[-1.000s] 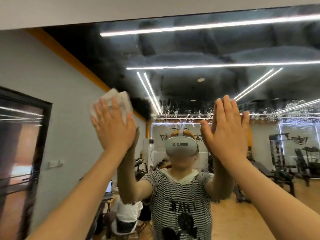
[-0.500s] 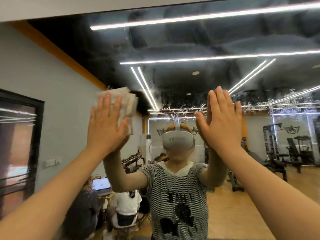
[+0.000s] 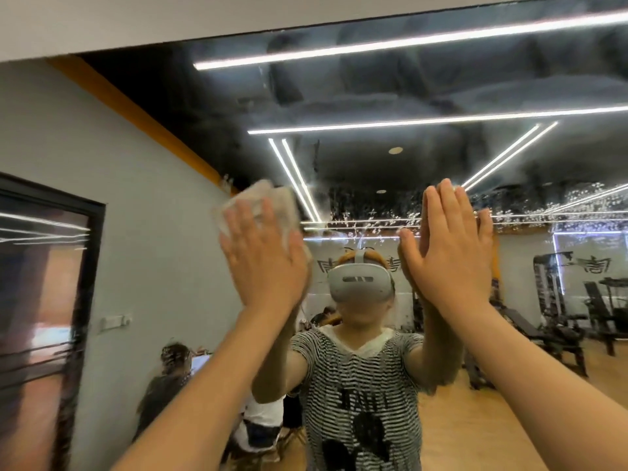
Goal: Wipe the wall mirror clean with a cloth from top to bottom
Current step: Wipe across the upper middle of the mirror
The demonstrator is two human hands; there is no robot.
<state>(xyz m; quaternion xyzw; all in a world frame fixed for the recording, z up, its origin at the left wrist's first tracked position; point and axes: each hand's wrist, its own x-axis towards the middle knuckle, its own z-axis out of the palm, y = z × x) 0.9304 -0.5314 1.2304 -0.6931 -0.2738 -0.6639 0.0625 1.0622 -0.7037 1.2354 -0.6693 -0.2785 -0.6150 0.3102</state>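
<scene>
A big wall mirror (image 3: pixel 390 96) fills the view, its top edge running under a white wall strip. My left hand (image 3: pixel 263 256) presses a pale folded cloth (image 3: pixel 272 198) flat against the glass with straight fingers, at about head height. My right hand (image 3: pixel 448 249) lies flat on the glass to the right, fingers straight, holding nothing. A band of white droplets or foam (image 3: pixel 390 215) streaks the glass between and to the right of my hands. Most of the cloth is hidden behind my left hand.
The mirror reflects me in a striped shirt (image 3: pixel 356 385) and a headset, a gym with weight machines (image 3: pixel 560 300) at the right, a grey wall with a dark door (image 3: pixel 44 300) at the left, and seated people (image 3: pixel 170 375) low down.
My left hand has slid the cloth to the right across the glass, toward the droplet band. My right hand has stayed flat on the mirror.
</scene>
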